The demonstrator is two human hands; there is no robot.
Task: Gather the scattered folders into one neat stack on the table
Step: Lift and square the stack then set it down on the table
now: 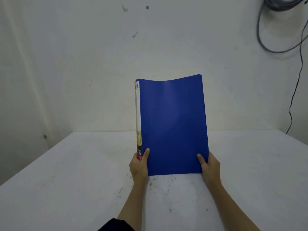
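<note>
Dark sleeve fabric shows at the near edge, under the left forearm. Beyond it spreads the white, scuffed tabletop, speckled with dark marks and running to the stained white wall at the far side; grey coiled cables hang in the far right corner.

Standing upright at the middle of the table is the stack of thin plastic folders, a blue cover facing the camera, its lower edge on or just above the tabletop; which cannot be told. Its top edge sags in a shallow curve. Along the left side runs a white and yellow spine label; "CLIP" reads near its foot, the small print at its top being too blurred to read.

Left hand pinches the lower left corner, thumb on the blue cover. Right hand pinches the lower right edge likewise.
</note>
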